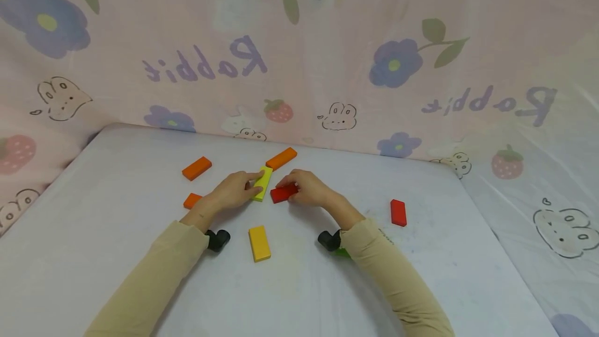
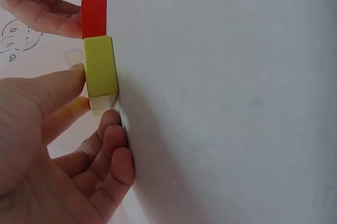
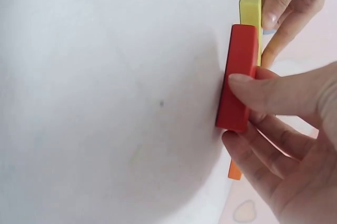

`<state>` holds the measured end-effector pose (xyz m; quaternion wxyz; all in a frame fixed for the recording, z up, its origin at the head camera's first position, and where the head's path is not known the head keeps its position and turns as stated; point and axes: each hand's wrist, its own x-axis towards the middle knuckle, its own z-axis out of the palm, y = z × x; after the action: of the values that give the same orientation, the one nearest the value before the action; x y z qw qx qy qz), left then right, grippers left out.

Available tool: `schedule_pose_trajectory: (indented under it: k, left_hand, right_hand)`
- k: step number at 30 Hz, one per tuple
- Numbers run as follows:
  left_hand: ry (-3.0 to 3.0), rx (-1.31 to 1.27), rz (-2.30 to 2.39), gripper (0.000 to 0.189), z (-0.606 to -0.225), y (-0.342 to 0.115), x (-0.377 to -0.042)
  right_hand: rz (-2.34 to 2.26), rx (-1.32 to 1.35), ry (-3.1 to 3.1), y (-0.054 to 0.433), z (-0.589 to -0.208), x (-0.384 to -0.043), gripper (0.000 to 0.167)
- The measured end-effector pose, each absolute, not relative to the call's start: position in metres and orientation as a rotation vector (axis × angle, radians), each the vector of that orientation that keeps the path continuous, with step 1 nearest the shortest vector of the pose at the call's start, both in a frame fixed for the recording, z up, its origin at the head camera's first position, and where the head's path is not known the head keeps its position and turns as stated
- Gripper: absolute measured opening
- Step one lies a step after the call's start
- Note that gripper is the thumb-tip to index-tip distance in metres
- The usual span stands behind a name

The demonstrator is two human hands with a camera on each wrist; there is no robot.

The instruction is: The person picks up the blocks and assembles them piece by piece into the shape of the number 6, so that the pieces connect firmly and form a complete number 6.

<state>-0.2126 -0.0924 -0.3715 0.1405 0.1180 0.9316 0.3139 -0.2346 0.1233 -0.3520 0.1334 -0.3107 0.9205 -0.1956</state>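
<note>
Left hand (image 1: 232,190): touches lime-yellow rectangular block (image 1: 265,183) with thumb and index finger; cannot tell whether pinching or merely pressing.
Right hand (image 1: 309,189): grasps red rectangular block (image 1: 282,194), just right of lime-yellow one.
White tabletop (image 1: 290,295): bears both, plus golden-yellow block (image 1: 259,244) nearer.
Pink floral cloth (image 1: 309,61): reads "Rabbit" twice, mirror-reversed, purple.

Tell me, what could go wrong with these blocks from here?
The red block in the right grip could bump the yellow-green block in the left grip, since they sit very close. Pushed forward, that yellow-green block might shift the orange block by its far end. The green block, mostly hidden under the right sleeve, could be knocked if the sleeve drags.
</note>
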Motion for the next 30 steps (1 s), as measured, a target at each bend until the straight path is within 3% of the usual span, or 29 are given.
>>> schedule_pose_trajectory:
  k: [30]
  left_hand:
    - [2.696, 0.377, 0.908, 0.054, -0.3716, -0.0931, -0.2123]
  right_hand:
    - [-0.722, -0.91, 2.673, 0.118, -0.3529, -0.2263, 0.035]
